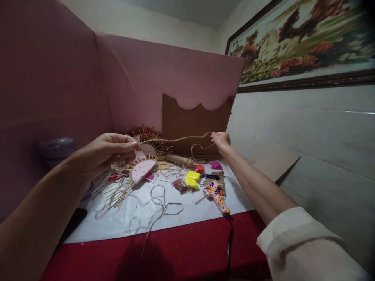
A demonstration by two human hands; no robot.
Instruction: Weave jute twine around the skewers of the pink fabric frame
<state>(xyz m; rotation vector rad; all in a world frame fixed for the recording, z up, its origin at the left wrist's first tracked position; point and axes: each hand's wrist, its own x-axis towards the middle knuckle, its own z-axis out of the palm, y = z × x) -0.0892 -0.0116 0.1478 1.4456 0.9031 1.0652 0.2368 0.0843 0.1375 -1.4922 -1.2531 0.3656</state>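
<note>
My left hand (pixel 107 152) pinches one end of a length of jute twine (pixel 175 139), raised above the table at the left. My right hand (pixel 221 141) is closed on the other end, further back and to the right, so the twine stretches between them. Below it lie a spool of twine (pixel 180 160), a pink half-round piece stuck with wooden sticks (pixel 142 170) and a loose bundle of sticks (pixel 121 191). A round piece with bead-tipped sticks (pixel 149 140) leans at the back. More loose twine (pixel 159 203) curls on the white sheet (pixel 131 222).
Yellow (pixel 192 179), red (pixel 199 168) and pink (pixel 216 165) clay packets lie mid-table, beside a painted glue gun (pixel 217 196) with a black cord. Brown cardboard (pixel 195 125) stands against pink boards behind. A dark round object (pixel 57 147) sits left. A framed picture (pixel 301 43) hangs right.
</note>
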